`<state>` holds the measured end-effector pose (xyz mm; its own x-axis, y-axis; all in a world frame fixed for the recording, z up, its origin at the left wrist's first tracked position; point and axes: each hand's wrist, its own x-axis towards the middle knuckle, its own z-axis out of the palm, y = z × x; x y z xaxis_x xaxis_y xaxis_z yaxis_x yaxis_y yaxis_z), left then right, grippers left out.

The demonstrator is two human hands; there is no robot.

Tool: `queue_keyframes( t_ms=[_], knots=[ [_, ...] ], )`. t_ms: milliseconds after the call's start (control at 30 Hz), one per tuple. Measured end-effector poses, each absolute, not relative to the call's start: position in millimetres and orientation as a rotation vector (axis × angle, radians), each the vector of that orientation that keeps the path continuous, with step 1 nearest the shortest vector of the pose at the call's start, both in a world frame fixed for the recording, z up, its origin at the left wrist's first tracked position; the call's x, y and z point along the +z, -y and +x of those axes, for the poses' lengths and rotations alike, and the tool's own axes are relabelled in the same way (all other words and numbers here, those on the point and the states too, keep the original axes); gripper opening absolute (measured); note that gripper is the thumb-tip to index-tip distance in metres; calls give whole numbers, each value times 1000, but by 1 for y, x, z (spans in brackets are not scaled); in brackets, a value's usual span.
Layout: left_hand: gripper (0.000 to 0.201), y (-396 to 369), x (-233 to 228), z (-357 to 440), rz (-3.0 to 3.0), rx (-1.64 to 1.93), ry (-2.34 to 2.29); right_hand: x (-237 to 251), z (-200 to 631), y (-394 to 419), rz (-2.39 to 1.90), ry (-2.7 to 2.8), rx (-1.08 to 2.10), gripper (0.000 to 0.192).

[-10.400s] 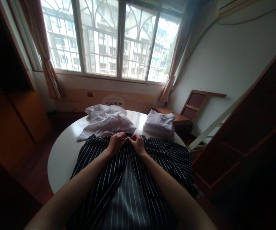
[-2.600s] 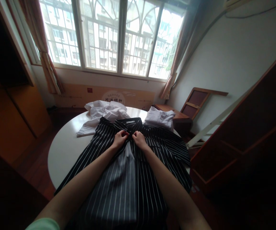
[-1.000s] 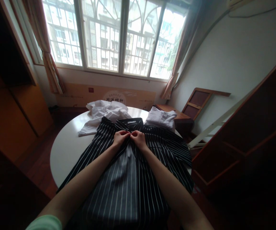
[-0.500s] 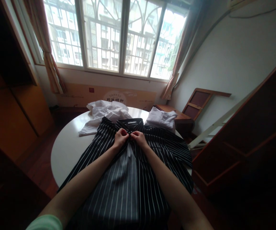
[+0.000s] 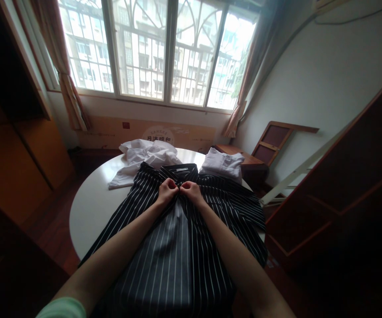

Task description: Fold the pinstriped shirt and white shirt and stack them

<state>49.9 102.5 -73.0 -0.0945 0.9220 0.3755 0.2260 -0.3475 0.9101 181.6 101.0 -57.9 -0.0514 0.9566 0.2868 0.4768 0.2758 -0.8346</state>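
Two hands meet at the neck of a black shirt with thin white stripes (image 5: 177, 247), just below its collar. Left hand (image 5: 167, 191) curled tight, fingertips pinching the soft fabric at the front opening; right hand (image 5: 191, 191) likewise closed on the facing edge — knuckles nearly touching. Shirt lies spread flat over the near half of a round, glossy white bench (image 5: 91, 207), sleeves fanned out to both sides, hem hanging toward the wearer. The inner panel between the forearms looks greyer, same stripes. Beyond the shirt's collar on the left, a crumpled white garment (image 5: 146, 158) — loose, wrinkled heap. Beyond the collar on the right, a neat folded white stack (image 5: 223, 164), squared edges, sitting at the bench rim. Stack and heap both just beside the striped shirt's shoulders.
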Motion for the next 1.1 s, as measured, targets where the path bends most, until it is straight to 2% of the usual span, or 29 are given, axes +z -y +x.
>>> queue_keyframes(
  t_ms=[200,333,433,600,733,833,1000,1100],
  knots=[
    [20,-104,-73,51,1452,1535,-1260,-53,178,-94,-1377,1773,442,7],
    [21,-103,-72,51,1435,1548,-1253,-54,177,-94,-1396,1779,403,4],
    [20,-102,-72,51,1450,1553,-1262,-55,179,-96,-1368,1734,522,6],
    [20,-103,-72,49,1448,1536,-1211,-60,182,-104,-1225,1484,1014,4],
    [20,-104,-73,49,1438,1516,-1178,-59,183,-105,-1154,1330,1231,2],
    [19,-106,-74,47,1467,1506,-1232,-56,183,-105,-1220,1335,1234,4],
    [11,-112,-74,40,1471,1449,-1311,-57,189,-108,-1403,1403,1011,7],
    [15,-110,-67,33,1516,1381,-1337,-55,196,-107,-1431,1485,998,9]
  ],
)
